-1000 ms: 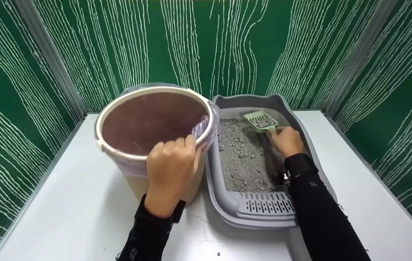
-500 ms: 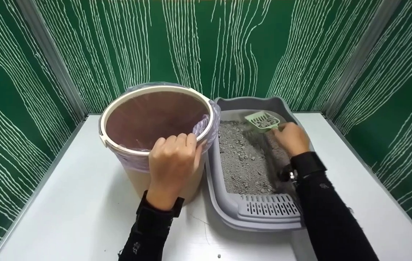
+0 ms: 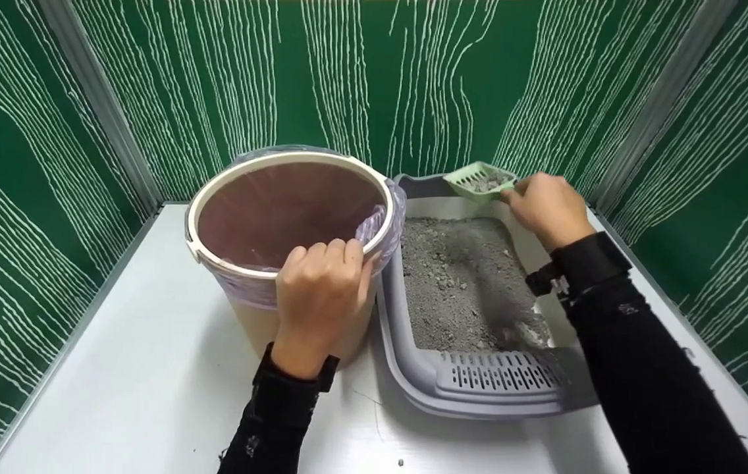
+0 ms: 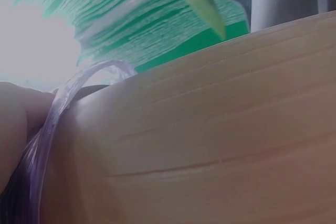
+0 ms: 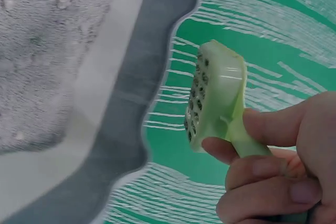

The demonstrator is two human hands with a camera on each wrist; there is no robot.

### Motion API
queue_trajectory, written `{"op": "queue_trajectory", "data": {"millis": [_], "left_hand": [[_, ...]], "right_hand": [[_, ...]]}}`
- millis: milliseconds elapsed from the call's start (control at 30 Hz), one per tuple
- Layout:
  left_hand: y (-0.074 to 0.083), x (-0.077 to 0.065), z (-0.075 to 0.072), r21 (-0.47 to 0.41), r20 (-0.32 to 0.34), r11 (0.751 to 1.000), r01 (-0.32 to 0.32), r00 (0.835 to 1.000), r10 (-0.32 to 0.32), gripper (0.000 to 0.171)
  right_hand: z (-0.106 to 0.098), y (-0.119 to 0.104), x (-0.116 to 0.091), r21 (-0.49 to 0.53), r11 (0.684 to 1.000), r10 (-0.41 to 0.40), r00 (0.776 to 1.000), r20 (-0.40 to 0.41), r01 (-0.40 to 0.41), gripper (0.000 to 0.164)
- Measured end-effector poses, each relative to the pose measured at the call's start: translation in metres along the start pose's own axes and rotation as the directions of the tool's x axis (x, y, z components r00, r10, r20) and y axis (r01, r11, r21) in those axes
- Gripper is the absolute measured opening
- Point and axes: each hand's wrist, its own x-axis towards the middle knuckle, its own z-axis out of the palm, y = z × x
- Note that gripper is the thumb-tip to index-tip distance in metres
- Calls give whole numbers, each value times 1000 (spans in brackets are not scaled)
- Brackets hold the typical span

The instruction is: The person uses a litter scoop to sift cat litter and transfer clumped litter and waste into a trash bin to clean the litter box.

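Left hand (image 3: 319,283): fingers curled over bin (image 3: 249,322) rim. Right hand (image 3: 550,209): fingers grip green scoop (image 5: 224,90), litter (image 3: 491,182) aboard, by far edge of tray (image 3: 407,355).

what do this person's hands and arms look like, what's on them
The left hand and right hand are bare. Behind each is a long black fabric sleeve, with a wide black wristband and a small pale marking. A small dark attachment juts from the right wristband.
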Motion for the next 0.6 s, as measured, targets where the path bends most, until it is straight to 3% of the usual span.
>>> {"op": "queue_trajectory", "data": {"millis": [267,600], "left_hand": [[0,0,0,5,-10,1000,7,1000,-7,28],[2,-1,-1,3,-4,1000,-1,1000,1,27]], "right_hand": [[-24,-28,-2,-92,992,-86,996,-14,85,40],[-25,-32,-4,-49,991,-125,989,-74,122,35]]}}
